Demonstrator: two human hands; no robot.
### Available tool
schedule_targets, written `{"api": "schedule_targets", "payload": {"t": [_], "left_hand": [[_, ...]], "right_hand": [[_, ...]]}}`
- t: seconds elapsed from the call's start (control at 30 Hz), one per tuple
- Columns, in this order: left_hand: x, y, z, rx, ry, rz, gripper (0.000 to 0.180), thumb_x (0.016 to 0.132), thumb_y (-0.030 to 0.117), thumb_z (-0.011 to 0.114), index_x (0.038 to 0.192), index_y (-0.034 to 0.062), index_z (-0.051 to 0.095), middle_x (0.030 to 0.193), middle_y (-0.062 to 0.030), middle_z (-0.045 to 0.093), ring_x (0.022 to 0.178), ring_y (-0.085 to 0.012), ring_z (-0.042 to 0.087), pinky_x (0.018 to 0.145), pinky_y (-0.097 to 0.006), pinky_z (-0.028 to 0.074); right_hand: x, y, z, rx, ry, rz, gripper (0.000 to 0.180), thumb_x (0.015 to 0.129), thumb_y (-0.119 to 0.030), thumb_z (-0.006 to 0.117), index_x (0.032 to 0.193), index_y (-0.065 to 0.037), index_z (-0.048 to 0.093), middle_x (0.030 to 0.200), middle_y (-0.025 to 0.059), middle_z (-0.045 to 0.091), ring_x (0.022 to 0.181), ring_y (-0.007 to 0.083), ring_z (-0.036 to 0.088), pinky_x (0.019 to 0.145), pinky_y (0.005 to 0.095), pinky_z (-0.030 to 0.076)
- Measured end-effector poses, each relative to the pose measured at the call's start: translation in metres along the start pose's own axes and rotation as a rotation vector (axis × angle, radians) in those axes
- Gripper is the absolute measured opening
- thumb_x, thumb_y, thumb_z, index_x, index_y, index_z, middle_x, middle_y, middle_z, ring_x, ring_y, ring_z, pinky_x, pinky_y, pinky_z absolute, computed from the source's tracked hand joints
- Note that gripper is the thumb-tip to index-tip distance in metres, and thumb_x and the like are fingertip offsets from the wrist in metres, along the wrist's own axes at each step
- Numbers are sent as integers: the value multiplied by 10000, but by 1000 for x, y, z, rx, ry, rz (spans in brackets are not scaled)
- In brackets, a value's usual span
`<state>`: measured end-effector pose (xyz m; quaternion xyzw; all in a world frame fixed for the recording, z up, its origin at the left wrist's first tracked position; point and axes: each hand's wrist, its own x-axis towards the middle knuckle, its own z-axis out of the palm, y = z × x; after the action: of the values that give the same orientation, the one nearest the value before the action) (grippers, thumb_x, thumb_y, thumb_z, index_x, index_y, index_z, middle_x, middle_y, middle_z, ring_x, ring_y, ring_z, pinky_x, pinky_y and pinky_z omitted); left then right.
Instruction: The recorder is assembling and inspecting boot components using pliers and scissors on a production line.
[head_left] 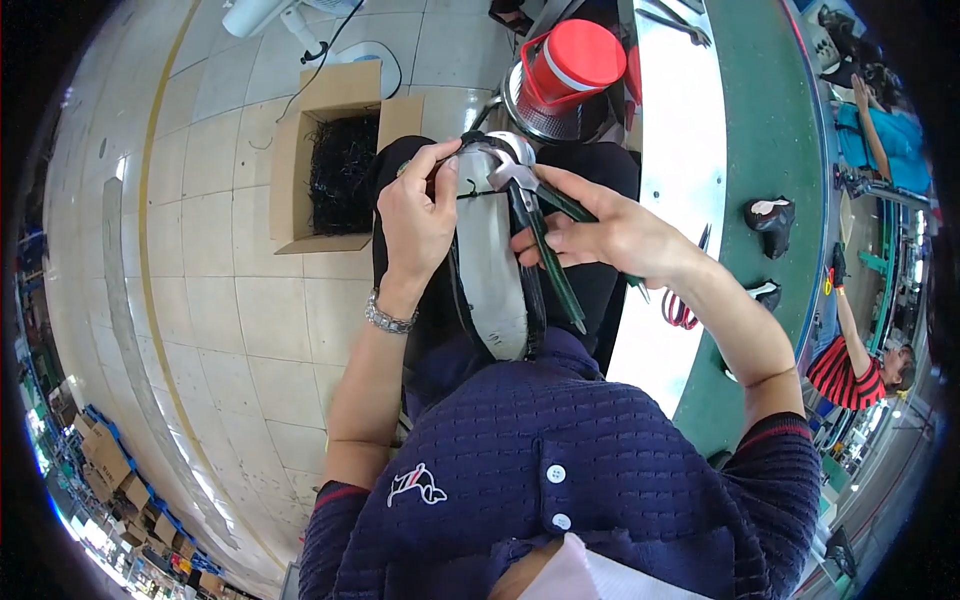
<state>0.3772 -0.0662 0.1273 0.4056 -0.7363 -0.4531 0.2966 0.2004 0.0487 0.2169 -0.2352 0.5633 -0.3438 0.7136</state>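
On my lap lies a shoe (490, 260) with its pale underside turned up and its black upper edge standing around it. My left hand (418, 205) pinches the black edge near the far end of the shoe, thumb against the forefinger. In my right hand (605, 235) is a pair of pincers (548, 245) with green handles. Their metal head touches the far right side of the shoe's underside. One handle runs partly behind my fingers. Whether the jaws have hold of the edge cannot be made out.
An open cardboard box (290, 200) with black scraps stands on the floor at left. Ahead, a red-lidded bucket (585, 55) sits on a metal stool. Along my right runs a bench (680, 130) with a green belt carrying black shoes (770, 225). Other people work beyond it.
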Motion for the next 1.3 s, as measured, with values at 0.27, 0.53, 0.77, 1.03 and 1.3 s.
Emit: {"api": "schedule_targets", "payload": {"t": [0.27, 0.53, 0.77, 1.03, 1.3], "left_hand": [[-3, -12, 8, 53, 109, 196, 182, 904, 33, 592, 1066, 42, 675, 989, -142, 709, 689, -210, 656, 638, -291, 507], [-2, -24, 10, 53, 119, 300, 186, 928, 34, 584, 1093, 39, 669, 1042, -130, 710, 700, -125, 653, 618, -239, 495], [6, -24, -6, 233, 9, 504, 265, 860, -32, 587, 1105, 30, 667, 1086, -152, 691, 873, -257, 700, 727, -314, 543], [4, -14, -12, 375, -104, 483, 328, 824, -42, 575, 1140, 22, 633, 1159, -166, 658, 951, -301, 667, 796, -357, 532], [6, -25, -11, 403, -76, 534, 319, 781, -56, 575, 1089, 20, 599, 1147, -174, 647, 875, -310, 660, 763, -359, 543]], "right_hand": [[15, 14, 8, -237, 147, -50, 590, 1001, -120, 483, 1512, -64, 193, 814, 50, 547, 694, 110, 562, 623, 278, 527], [14, 28, 14, -480, 241, -178, 545, 998, -79, 476, 1493, -43, 251, 737, 51, 565, 628, 110, 569, 612, 276, 499], [6, 5, 5, -1305, 328, -272, 594, 940, -78, 556, 1475, -63, 299, 762, 164, 635, 614, 248, 630, 637, 341, 514], [12, -19, 21, -1063, 495, -604, 592, 905, -70, 578, 1454, -126, 365, 854, 175, 671, 680, 329, 667, 700, 410, 525], [26, -18, 19, -1385, 407, -584, 637, 917, -124, 560, 1477, -115, 256, 717, 204, 643, 656, 370, 656, 582, 458, 543]]}}
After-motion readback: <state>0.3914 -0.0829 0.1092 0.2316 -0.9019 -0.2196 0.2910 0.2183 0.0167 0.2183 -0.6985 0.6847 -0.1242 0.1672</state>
